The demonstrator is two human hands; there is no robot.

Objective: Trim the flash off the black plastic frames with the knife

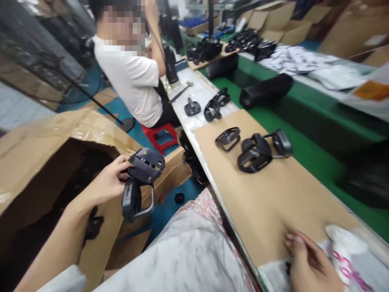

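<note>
My left hand (117, 180) is closed around black plastic parts, held above the floor beside an open carton. One is an oval slotted piece (147, 165); below it hangs a black block (131, 199) with a grey loop-shaped bar. My right hand (310, 263) is over the near end of the bench, thumb and fingers pinched together. Motion blur hides what is between its fingertips. A white plastic bag (346, 247) with pink print lies beside it. Farther along the cardboard sheet (243, 202) are a black open frame (227, 138) and a cluster of similar black parts (255, 153).
An open carton (57, 125) with dark contents stands at my left. A person in a white shirt (130, 81) sits on a red stool (160, 140) farther up the bench. Black cylinders (267, 90) lie on the green surface (319, 117), with white papers (298, 59) beyond.
</note>
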